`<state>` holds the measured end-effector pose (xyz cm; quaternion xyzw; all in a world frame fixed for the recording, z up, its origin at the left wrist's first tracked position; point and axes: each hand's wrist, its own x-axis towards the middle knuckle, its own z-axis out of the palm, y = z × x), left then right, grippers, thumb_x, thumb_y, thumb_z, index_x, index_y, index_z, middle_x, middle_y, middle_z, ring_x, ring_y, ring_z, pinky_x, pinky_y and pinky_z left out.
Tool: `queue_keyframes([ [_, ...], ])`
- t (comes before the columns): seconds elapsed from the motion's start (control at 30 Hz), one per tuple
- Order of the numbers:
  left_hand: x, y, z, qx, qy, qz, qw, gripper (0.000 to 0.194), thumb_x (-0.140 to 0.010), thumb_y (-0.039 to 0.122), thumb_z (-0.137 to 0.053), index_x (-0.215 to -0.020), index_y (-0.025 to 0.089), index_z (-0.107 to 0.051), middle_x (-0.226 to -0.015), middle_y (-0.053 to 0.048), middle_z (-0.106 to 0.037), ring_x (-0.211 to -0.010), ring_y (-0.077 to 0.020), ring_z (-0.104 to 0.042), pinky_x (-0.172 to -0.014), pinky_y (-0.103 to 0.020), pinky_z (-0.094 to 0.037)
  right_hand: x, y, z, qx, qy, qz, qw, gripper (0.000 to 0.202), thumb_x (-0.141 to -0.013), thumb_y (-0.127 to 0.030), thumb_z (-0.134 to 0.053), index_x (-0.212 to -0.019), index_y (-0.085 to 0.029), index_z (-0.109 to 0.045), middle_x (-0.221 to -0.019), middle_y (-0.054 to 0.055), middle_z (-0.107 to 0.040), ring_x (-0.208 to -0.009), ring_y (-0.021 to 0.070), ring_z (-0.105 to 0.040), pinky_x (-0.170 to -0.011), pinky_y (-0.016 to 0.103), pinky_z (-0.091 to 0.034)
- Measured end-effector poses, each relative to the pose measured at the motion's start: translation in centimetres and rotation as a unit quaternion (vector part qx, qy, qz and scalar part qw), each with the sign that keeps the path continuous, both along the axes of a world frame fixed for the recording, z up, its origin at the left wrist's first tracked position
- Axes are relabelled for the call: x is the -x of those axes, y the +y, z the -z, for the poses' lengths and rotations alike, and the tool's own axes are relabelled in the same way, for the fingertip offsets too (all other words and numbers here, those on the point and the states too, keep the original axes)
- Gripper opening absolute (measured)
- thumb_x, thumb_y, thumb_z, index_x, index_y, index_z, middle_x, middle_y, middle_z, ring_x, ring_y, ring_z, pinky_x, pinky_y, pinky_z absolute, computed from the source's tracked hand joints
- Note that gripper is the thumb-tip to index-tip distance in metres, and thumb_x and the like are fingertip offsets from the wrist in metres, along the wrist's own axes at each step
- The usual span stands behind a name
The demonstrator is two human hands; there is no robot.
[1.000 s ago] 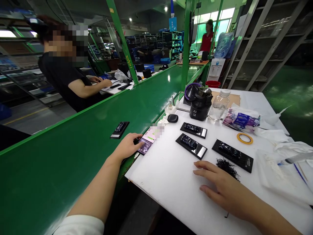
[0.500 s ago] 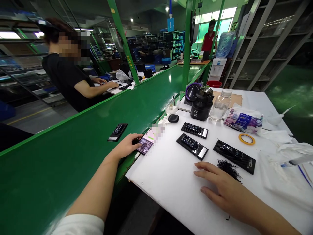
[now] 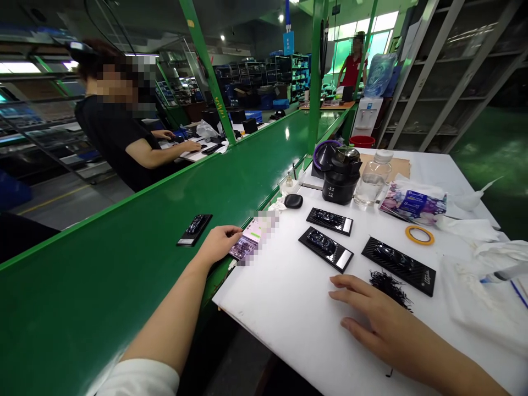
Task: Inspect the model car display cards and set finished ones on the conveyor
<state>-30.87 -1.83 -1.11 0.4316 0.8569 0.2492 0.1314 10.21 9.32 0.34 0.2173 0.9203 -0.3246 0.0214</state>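
My left hand [image 3: 218, 243] is at the left edge of a phone [image 3: 244, 246] with a lit screen, lying at the table's left edge. Its thumb and fingers are drawn together; whether anything is between them is hidden. Open and palm down, my right hand [image 3: 371, 313] hovers over or rests on the white table, fingers apart, holding nothing. Beside it is a small heap of thin black strips [image 3: 390, 287]. Beyond lie black plates bearing glossy car-shaped pieces: a large one [image 3: 399, 265], a middle one [image 3: 325, 247] and a far one [image 3: 330, 221]. Another such plate [image 3: 193, 230] lies on the green surface.
A roll of yellow tape [image 3: 419, 227], a tissue pack [image 3: 413, 203], a clear bottle [image 3: 373, 179], a black container [image 3: 340, 176] and a black oval case [image 3: 293, 201] stand or lie on the table [image 3: 272, 308]. A syringe [image 3: 501, 275] is at right. Across the green surface sits a co-worker [image 3: 119, 132].
My left thumb has come off the phone's screen, and the fingers are drawn in at its edge. My right hand looks nearly unchanged. The view has shifted slightly.
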Motion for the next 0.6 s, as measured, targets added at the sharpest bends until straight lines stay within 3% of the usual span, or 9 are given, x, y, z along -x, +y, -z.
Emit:
queue_keyframes([
  [0.2, -0.1, 0.1, 0.0, 0.005, 0.011, -0.006, 1.000, 0.046, -0.080, 0.054, -0.052, -0.098, 0.019, -0.075, -0.105, -0.006, -0.076, -0.096, -0.0281, -0.069, -0.081, -0.033, -0.050, 0.1, -0.2, -0.3, 0.005, 0.015, 0.006, 1.000, 0.040, -0.098, -0.035, -0.050, -0.137, -0.034, -0.059, -0.155, -0.003, -0.039, -0.138, 0.0200, -0.044, -0.118, 0.036, -0.037],
  [0.4, -1.5, 1.7, -1.4, 0.037, 0.040, 0.025, 0.998, 0.050, -0.077, 0.053, -0.055, -0.108, 0.018, -0.072, -0.106, -0.008, -0.075, -0.093, -0.0285, -0.069, -0.079, -0.034, -0.051, 0.3, -0.3, -0.5, 0.004, 0.026, 0.002, 1.000, 0.041, -0.095, -0.032, -0.052, -0.135, -0.031, -0.061, -0.154, -0.002, -0.041, -0.136, 0.0197, -0.047, -0.116, 0.035, -0.039],
  [0.6, -2.1, 3.6, -1.8, 0.038, 0.094, 0.038, 0.994, 0.058, -0.079, 0.056, -0.052, -0.115, 0.014, -0.067, -0.120, -0.014, -0.068, -0.109, -0.0323, -0.063, -0.092, -0.038, -0.048, 0.3, -0.3, -0.8, 0.009, 0.025, 0.004, 1.000, 0.042, -0.094, -0.029, -0.054, -0.136, -0.030, -0.060, -0.155, -0.002, -0.040, -0.136, 0.0195, -0.047, -0.116, 0.034, -0.039],
])
